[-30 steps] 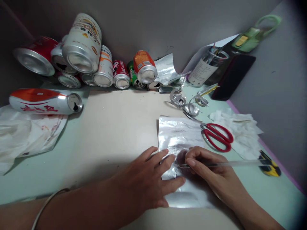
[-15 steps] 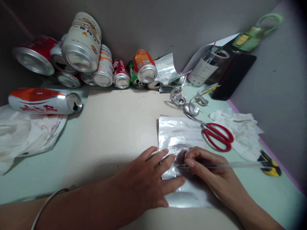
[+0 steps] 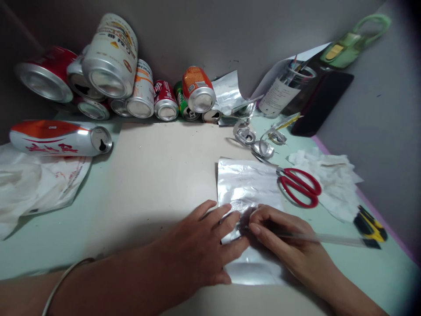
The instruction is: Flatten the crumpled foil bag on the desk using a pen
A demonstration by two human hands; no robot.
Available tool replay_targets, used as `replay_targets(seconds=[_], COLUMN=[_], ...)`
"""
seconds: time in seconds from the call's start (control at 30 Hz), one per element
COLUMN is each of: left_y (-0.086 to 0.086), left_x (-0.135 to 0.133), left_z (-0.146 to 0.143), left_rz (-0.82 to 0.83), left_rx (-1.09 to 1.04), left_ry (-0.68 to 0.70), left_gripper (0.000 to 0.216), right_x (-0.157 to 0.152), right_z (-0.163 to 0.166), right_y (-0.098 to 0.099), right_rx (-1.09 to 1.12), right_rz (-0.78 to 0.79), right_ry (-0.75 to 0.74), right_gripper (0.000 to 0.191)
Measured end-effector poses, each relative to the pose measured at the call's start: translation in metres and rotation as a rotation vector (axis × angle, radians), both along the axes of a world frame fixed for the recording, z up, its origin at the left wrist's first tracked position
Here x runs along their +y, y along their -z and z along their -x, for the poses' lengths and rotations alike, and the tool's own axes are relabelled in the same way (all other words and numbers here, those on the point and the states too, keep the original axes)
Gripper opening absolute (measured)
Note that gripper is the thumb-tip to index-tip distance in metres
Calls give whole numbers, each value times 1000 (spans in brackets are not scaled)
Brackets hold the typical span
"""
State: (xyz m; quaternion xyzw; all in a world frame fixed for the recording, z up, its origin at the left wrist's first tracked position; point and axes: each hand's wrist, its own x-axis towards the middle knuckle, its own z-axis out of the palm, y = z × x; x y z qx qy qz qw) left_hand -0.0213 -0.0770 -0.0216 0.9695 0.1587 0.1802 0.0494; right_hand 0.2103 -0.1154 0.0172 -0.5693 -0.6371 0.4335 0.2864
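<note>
A flat silver aluminium sheet [image 3: 245,184] lies on a beige board [image 3: 158,171]. My left hand [image 3: 204,245] rests flat on the sheet's left edge, fingers spread, pressing it down. My right hand [image 3: 283,237] is closed in a writing grip on a clear pen [image 3: 325,239], whose tip touches the sheet right beside my left fingertips. The pen's far end points right, toward a yellow-and-black utility knife [image 3: 370,224].
Red-handled scissors [image 3: 299,186] lie just beyond the sheet. Several drink cans [image 3: 138,87] are piled along the back wall, and a long can [image 3: 59,138] lies at the left. Cut can rings [image 3: 259,140], white tissue [image 3: 329,175], a plastic bag [image 3: 36,184] and a pen jar [image 3: 283,92] are around.
My right hand has shifted slightly left and down along the sheet, and the pen's far end has dropped lower. My left hand has stayed in place.
</note>
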Motion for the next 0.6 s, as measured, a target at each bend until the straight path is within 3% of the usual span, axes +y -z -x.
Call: replay_targets(seconds=[0.6], left_y=[2], left_x=[1], left_z=[0], left_rz=[19], left_rx=[-23], left_ry=[15], left_gripper=[79], right_x=[-1], right_z=[1], right_y=[0], right_rx=[-84], right_rz=[-31], right_ry=[-15], right_gripper=[28])
